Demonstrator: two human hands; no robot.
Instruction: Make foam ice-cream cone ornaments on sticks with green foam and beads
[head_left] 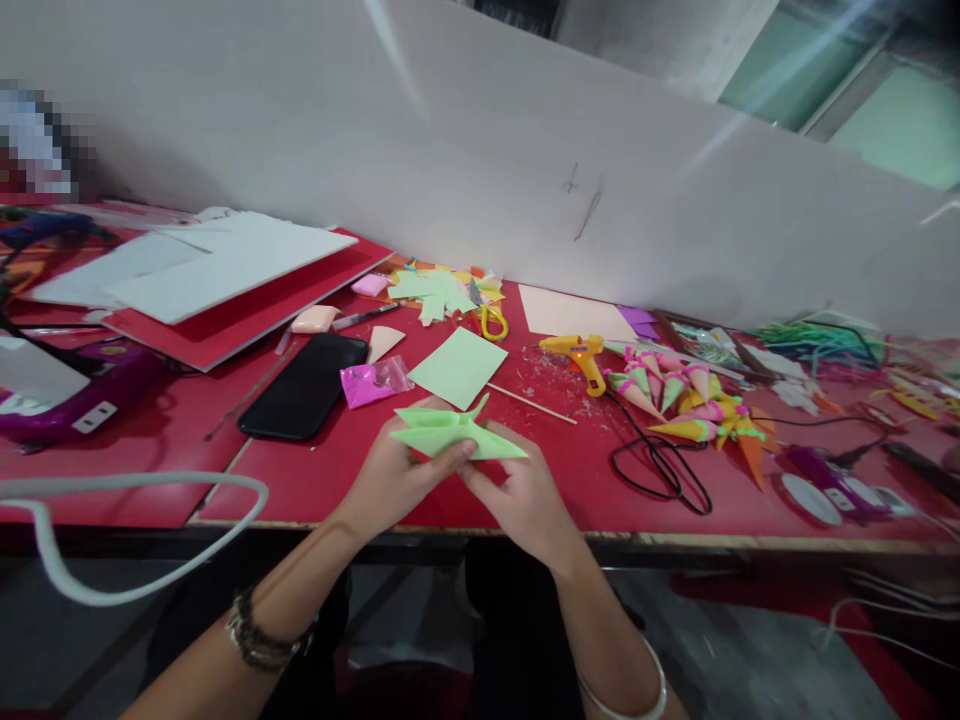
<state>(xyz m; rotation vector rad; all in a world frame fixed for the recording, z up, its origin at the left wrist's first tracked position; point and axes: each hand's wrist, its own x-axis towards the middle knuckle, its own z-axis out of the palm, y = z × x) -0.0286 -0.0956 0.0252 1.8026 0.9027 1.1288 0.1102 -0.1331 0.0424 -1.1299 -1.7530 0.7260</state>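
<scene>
A folded piece of light green paper [459,437] is held between both of my hands just above the table's front part. My left hand [401,475] pinches it from the left, with the thumb on its near face. From the right, my right hand [517,492] grips the same folded paper, and its other fingers are hidden behind it. Just beyond lies a flat light green sheet [460,367], with a thin wooden stick [532,402] by its right edge. A small bag of bright pink material [375,381] rests left of the sheet.
A black phone [305,387] lies to the left. Yellow scissors [491,318] and paper scraps [439,290] are behind the sheet. On the right sit a yellow glue gun [577,358] with a black cord [660,465] and several small paper cones [694,400]. White boards [232,260] are stacked far left.
</scene>
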